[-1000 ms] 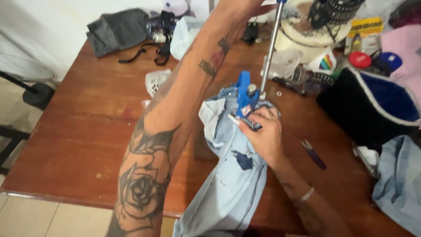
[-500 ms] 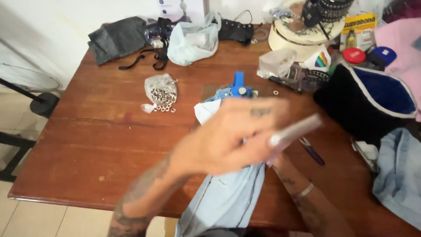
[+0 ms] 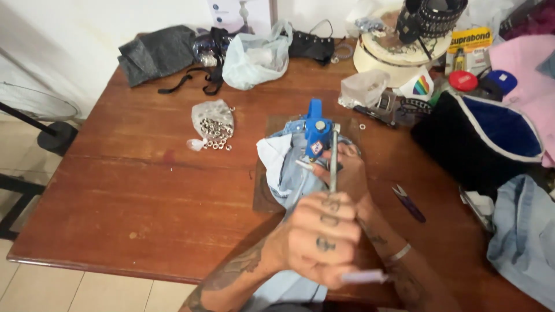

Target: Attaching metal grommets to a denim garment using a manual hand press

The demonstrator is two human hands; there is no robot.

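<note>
A small blue hand press [image 3: 317, 130] stands on a dark board [image 3: 261, 193] in the middle of the brown wooden table [image 3: 133, 190]. Light blue denim [image 3: 292, 179] lies under the press and runs down toward me. My left hand [image 3: 321, 240], with tattooed fingers, is closed around the press's metal lever [image 3: 333, 164], which is swung down toward me. My right hand [image 3: 348, 173], with a bracelet on the wrist, rests on the denim beside the press base, partly hidden behind the left fist.
A clear bag of metal eyelets [image 3: 213, 124] lies left of the press. Purple snips [image 3: 409, 203] lie to the right. A black and blue bag [image 3: 480, 138], more denim [image 3: 523, 231], a pale plastic bag [image 3: 254, 55] and dark clutter crowd the back and right.
My left arm reached up to the raised lever, then pulled it down toward me. My right hand stayed on the denim at the press.
</note>
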